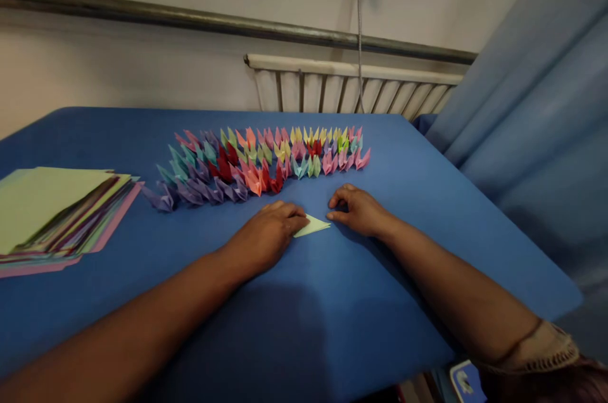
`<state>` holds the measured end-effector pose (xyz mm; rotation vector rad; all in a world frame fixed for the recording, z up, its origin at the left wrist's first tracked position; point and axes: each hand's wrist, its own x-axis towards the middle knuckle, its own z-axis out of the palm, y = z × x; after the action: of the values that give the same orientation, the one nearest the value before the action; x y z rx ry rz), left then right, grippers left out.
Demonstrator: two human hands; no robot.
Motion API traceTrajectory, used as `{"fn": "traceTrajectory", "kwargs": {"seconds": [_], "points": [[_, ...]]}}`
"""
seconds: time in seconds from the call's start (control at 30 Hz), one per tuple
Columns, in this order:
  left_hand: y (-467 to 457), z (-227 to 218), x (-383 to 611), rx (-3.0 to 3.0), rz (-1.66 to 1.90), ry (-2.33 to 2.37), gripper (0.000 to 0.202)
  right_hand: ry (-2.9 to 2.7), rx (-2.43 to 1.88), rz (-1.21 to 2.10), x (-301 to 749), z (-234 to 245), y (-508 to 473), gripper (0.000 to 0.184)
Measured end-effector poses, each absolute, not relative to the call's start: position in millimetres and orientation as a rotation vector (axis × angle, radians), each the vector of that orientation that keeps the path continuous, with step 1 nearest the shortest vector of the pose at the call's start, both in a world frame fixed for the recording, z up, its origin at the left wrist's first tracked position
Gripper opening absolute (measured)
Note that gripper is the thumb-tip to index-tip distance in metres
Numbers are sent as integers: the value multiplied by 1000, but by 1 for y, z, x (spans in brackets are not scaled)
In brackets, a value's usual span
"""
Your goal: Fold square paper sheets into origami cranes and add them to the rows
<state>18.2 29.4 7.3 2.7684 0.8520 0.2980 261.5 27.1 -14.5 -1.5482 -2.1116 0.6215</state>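
Observation:
A small pale yellow-green folded paper [313,225] lies on the blue table, its pointed end to the right. My left hand [273,232] covers its left part, with the fingers and thumb closed on it, so that part is hidden. Just right of the paper's tip is my right hand [358,210], fingers bent and thumb apart from them, with nothing visible in it. Beyond both hands stand rows of folded paper cranes [254,178] in purple, teal, red, orange, pink, yellow and green.
A stack of coloured paper sheets [52,200] lies at the left of the blue table [389,301]. Behind the table are a white radiator [351,67], a metal pipe [199,18] and a hanging cord [360,23]. A blue curtain [536,137] hangs along the right.

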Motion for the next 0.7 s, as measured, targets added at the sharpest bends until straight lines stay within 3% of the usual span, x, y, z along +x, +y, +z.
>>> {"fn": "traceTrajectory", "kwargs": {"seconds": [0.1, 0.3, 0.53, 0.7], "points": [[29, 8, 18, 2742, 326, 803, 31, -2077, -1500, 680, 266, -16, 29, 16], [30, 7, 19, 2732, 325, 813, 29, -2216, -1560, 594, 264, -15, 23, 51], [31, 8, 18, 2716, 315, 807, 28, -2244, -1502, 655, 270, -14, 24, 37], [30, 10, 19, 2711, 315, 815, 28, -2224, -1674, 512, 254, -12, 18, 62]]}}
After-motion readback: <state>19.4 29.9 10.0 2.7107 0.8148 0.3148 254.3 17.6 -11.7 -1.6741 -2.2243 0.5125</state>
